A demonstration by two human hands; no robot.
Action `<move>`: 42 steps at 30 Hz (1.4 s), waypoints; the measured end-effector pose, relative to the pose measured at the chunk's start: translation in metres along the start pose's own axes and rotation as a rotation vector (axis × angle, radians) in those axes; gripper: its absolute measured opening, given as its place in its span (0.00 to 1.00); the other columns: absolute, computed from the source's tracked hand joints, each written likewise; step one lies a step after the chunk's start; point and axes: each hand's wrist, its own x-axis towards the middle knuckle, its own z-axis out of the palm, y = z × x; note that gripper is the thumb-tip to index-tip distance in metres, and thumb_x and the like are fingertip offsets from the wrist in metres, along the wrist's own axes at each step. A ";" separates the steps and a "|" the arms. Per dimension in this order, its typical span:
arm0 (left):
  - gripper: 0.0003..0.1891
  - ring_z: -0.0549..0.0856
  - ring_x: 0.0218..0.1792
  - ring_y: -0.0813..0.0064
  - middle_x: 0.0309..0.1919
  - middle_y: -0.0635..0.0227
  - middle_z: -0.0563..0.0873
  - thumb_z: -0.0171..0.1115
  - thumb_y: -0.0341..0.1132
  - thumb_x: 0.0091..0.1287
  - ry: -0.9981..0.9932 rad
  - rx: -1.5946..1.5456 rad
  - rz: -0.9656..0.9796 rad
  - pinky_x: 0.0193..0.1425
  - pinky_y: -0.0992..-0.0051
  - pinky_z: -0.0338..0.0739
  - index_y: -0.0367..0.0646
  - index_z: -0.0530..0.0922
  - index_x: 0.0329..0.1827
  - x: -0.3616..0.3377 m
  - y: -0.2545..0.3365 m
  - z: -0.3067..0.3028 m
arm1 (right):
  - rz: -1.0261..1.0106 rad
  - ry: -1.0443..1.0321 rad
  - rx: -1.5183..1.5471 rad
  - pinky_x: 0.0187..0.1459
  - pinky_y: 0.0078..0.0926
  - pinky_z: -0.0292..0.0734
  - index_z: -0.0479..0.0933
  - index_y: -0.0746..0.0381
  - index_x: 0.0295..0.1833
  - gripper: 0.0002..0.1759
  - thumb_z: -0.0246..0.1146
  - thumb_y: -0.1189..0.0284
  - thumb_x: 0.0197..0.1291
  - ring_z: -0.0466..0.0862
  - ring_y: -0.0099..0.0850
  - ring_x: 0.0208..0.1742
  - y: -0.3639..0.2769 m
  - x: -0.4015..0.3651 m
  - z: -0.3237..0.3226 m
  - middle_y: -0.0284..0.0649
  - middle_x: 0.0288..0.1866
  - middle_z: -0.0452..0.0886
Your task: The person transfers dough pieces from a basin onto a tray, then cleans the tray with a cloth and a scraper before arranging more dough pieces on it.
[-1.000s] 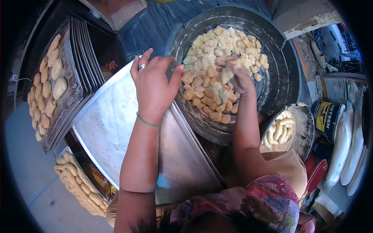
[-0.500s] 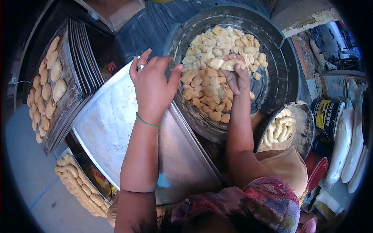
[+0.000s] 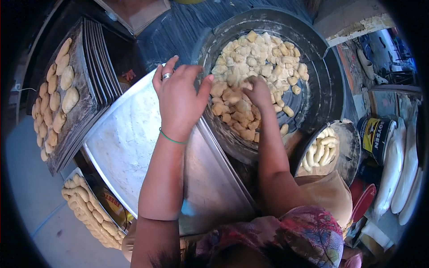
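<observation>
My left hand point(image 3: 183, 96), with a ring and a green band at the wrist, is raised with its fingers apart and holds nothing. It hovers over the corner of a bare metal tray point(image 3: 123, 145), close to the rim of a large dark round basin point(image 3: 324, 85). Inside that basin lies a heap of floury dough pieces point(image 3: 241, 60). My right hand point(image 3: 259, 91) reaches down into the heap, its fingers curled in a pinch around a dough piece. The fingertips and most of that piece are hidden.
Left stands a stack of dark baking sheets point(image 3: 85, 85), the top one covered with shaped dough. Below it, another tray holds dough rolls point(image 3: 91, 210). To the right are a smaller pan point(image 3: 348, 156) with dough strips point(image 3: 322, 149), a paint can point(image 3: 377, 138) and long plastic-wrapped bundles point(image 3: 389, 172).
My right hand has lowered from above the heap, where it held dough pieces, and is now down and to the left among the pieces. My left hand has barely moved.
</observation>
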 end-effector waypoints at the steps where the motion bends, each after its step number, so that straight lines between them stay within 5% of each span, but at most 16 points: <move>1: 0.13 0.75 0.65 0.54 0.42 0.60 0.87 0.66 0.43 0.64 0.003 -0.001 0.001 0.75 0.52 0.52 0.43 0.86 0.43 0.000 0.000 0.000 | -0.038 0.110 0.081 0.55 0.38 0.76 0.79 0.56 0.56 0.26 0.74 0.66 0.49 0.80 0.47 0.54 -0.010 0.008 0.011 0.47 0.49 0.82; 3: 0.13 0.75 0.65 0.54 0.42 0.60 0.87 0.66 0.43 0.63 0.003 -0.002 0.005 0.75 0.52 0.52 0.43 0.86 0.43 0.000 0.000 0.001 | -0.275 0.044 0.250 0.56 0.39 0.76 0.79 0.56 0.58 0.27 0.73 0.67 0.50 0.80 0.47 0.56 -0.020 0.018 0.048 0.47 0.54 0.82; 6: 0.13 0.75 0.65 0.54 0.42 0.60 0.88 0.66 0.43 0.64 -0.017 -0.005 -0.007 0.75 0.53 0.52 0.43 0.86 0.43 0.001 0.000 0.000 | -0.476 0.051 -0.228 0.60 0.39 0.76 0.76 0.57 0.62 0.28 0.71 0.65 0.55 0.80 0.45 0.59 -0.029 0.005 0.099 0.46 0.58 0.82; 9: 0.13 0.76 0.64 0.54 0.42 0.61 0.88 0.66 0.42 0.63 -0.002 -0.001 0.004 0.75 0.53 0.52 0.43 0.86 0.43 0.000 0.000 0.000 | 0.236 -0.285 0.805 0.60 0.39 0.77 0.73 0.59 0.64 0.26 0.67 0.65 0.62 0.80 0.39 0.60 -0.012 0.036 0.097 0.44 0.58 0.81; 12: 0.13 0.76 0.64 0.53 0.41 0.61 0.88 0.66 0.42 0.63 0.010 -0.010 0.005 0.75 0.53 0.52 0.43 0.86 0.43 0.000 -0.001 0.000 | 0.292 -0.278 1.716 0.57 0.34 0.77 0.74 0.60 0.62 0.21 0.62 0.62 0.68 0.82 0.32 0.54 -0.017 0.030 0.040 0.40 0.55 0.82; 15: 0.13 0.76 0.64 0.54 0.41 0.61 0.88 0.66 0.42 0.63 0.006 0.001 0.005 0.75 0.53 0.52 0.43 0.86 0.42 0.000 0.000 0.000 | 0.189 -0.058 1.872 0.52 0.31 0.78 0.76 0.62 0.59 0.19 0.61 0.62 0.69 0.82 0.30 0.49 -0.017 0.018 -0.002 0.38 0.52 0.82; 18: 0.13 0.75 0.64 0.54 0.41 0.62 0.88 0.66 0.42 0.63 -0.016 -0.010 -0.018 0.75 0.53 0.52 0.43 0.86 0.42 0.000 0.001 -0.001 | 0.187 0.055 1.319 0.45 0.28 0.78 0.76 0.61 0.58 0.19 0.62 0.61 0.69 0.82 0.28 0.43 0.024 0.014 0.017 0.37 0.47 0.83; 21: 0.14 0.75 0.65 0.55 0.42 0.64 0.89 0.66 0.45 0.65 -0.017 0.021 -0.006 0.75 0.55 0.51 0.45 0.86 0.43 0.000 -0.001 -0.001 | 0.105 0.487 0.420 0.36 0.20 0.75 0.78 0.62 0.53 0.17 0.61 0.60 0.69 0.81 0.26 0.36 0.054 0.010 0.041 0.37 0.41 0.83; 25: 0.14 0.75 0.66 0.55 0.42 0.63 0.89 0.67 0.45 0.65 -0.041 0.025 -0.019 0.75 0.55 0.52 0.45 0.87 0.43 0.001 0.001 -0.002 | 0.324 0.080 1.578 0.42 0.26 0.76 0.80 0.64 0.49 0.18 0.65 0.59 0.66 0.81 0.30 0.39 0.009 0.001 -0.036 0.38 0.42 0.83; 28: 0.14 0.75 0.66 0.55 0.42 0.63 0.89 0.67 0.45 0.65 -0.028 0.031 -0.010 0.75 0.55 0.52 0.45 0.87 0.43 0.001 0.001 -0.001 | 0.262 0.079 1.076 0.52 0.33 0.75 0.78 0.65 0.52 0.23 0.66 0.56 0.65 0.81 0.33 0.45 0.017 0.037 -0.012 0.38 0.41 0.82; 29: 0.14 0.75 0.66 0.55 0.42 0.63 0.89 0.67 0.45 0.65 -0.031 0.035 -0.013 0.75 0.55 0.51 0.45 0.87 0.43 0.001 0.001 -0.001 | 0.313 -0.080 0.894 0.61 0.40 0.70 0.76 0.63 0.60 0.30 0.67 0.51 0.61 0.79 0.35 0.56 0.033 0.055 0.007 0.41 0.50 0.82; 31: 0.14 0.74 0.66 0.55 0.42 0.63 0.89 0.67 0.45 0.65 -0.041 0.038 -0.023 0.75 0.55 0.51 0.44 0.87 0.43 0.001 0.003 -0.002 | 0.298 0.195 0.084 0.70 0.53 0.60 0.75 0.56 0.66 0.36 0.65 0.45 0.60 0.72 0.41 0.69 0.036 0.070 0.066 0.51 0.65 0.75; 33: 0.14 0.74 0.66 0.55 0.42 0.62 0.89 0.66 0.45 0.65 -0.044 0.031 -0.021 0.75 0.55 0.51 0.44 0.87 0.44 0.001 0.003 -0.002 | 0.222 0.193 -0.351 0.71 0.67 0.50 0.72 0.49 0.70 0.38 0.62 0.40 0.59 0.63 0.49 0.75 -0.022 0.033 0.098 0.54 0.76 0.61; 38: 0.14 0.74 0.66 0.55 0.43 0.62 0.89 0.66 0.45 0.65 -0.051 0.040 -0.015 0.75 0.54 0.50 0.44 0.87 0.44 0.002 0.002 -0.002 | -0.505 -0.401 -0.144 0.71 0.74 0.43 0.72 0.45 0.71 0.42 0.55 0.32 0.58 0.54 0.58 0.79 0.005 -0.051 0.073 0.44 0.81 0.56; 40: 0.14 0.74 0.66 0.55 0.43 0.63 0.89 0.66 0.45 0.65 -0.061 0.052 -0.020 0.76 0.55 0.50 0.44 0.87 0.44 0.001 0.003 -0.004 | -0.489 -0.481 -0.191 0.70 0.76 0.45 0.67 0.42 0.73 0.43 0.58 0.33 0.55 0.56 0.54 0.79 0.058 -0.030 0.048 0.44 0.79 0.59; 42: 0.14 0.74 0.66 0.55 0.44 0.63 0.89 0.66 0.45 0.65 -0.050 0.046 -0.021 0.76 0.54 0.50 0.44 0.87 0.44 0.000 0.002 -0.002 | -0.141 -0.212 -0.395 0.68 0.79 0.44 0.60 0.42 0.78 0.48 0.58 0.33 0.55 0.52 0.55 0.80 0.058 -0.004 0.020 0.43 0.81 0.55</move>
